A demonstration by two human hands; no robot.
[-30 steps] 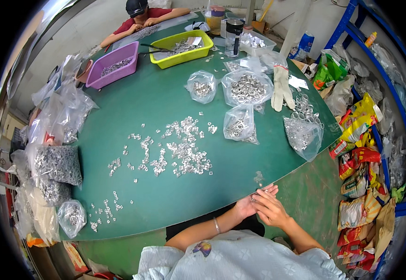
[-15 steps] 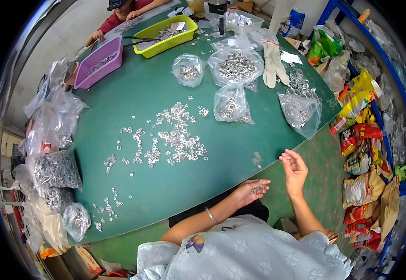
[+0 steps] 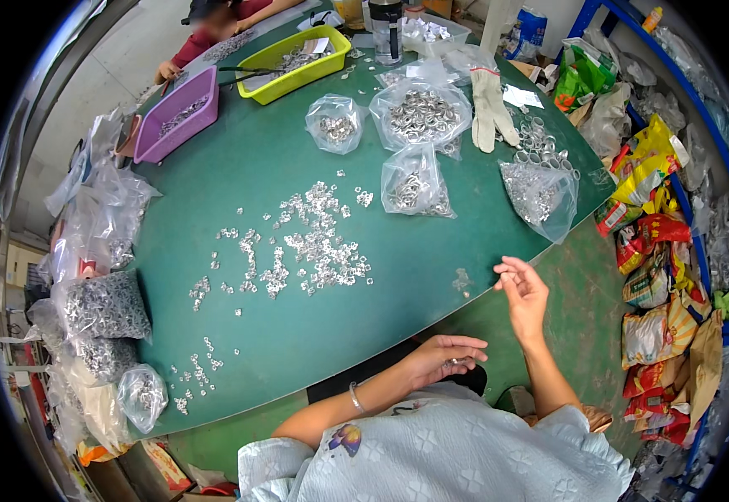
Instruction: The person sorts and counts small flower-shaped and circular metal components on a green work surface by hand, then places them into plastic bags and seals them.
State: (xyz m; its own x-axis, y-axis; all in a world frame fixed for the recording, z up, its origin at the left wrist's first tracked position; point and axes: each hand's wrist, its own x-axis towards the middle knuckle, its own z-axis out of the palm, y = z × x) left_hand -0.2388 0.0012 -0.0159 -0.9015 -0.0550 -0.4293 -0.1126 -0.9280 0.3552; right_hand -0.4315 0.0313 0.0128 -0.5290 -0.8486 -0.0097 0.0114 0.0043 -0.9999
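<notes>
My left hand point(image 3: 441, 360) is at the table's near edge, palm turned inward, with small silvery metal pieces point(image 3: 458, 362) held in its curled palm. To its right and a little farther off, my right hand point(image 3: 525, 293) is raised by the table edge, thumb and fingers drawn together. Whatever may be between those fingertips is too small to make out. Small clear-silvery square pieces point(image 3: 323, 238) lie scattered in a loose heap across the green table point(image 3: 398, 314). A smaller scatter of the same pieces point(image 3: 200, 368) is at the near left.
Plastic bags of metal rings point(image 3: 423, 117) and a white glove point(image 3: 490, 113) lie toward the far right. A purple basket point(image 3: 159, 151) and a yellow-green basket point(image 3: 268, 94) stand at the back, near a co-worker's hand point(image 3: 169, 70). Filled bags point(image 3: 105, 305) line the left edge; a blue rack point(image 3: 691, 92) is at right.
My left hand has dropped slightly toward me, its fingers spreading over the pieces. My right hand has shifted a little left and away from me. The view has tilted slightly.
</notes>
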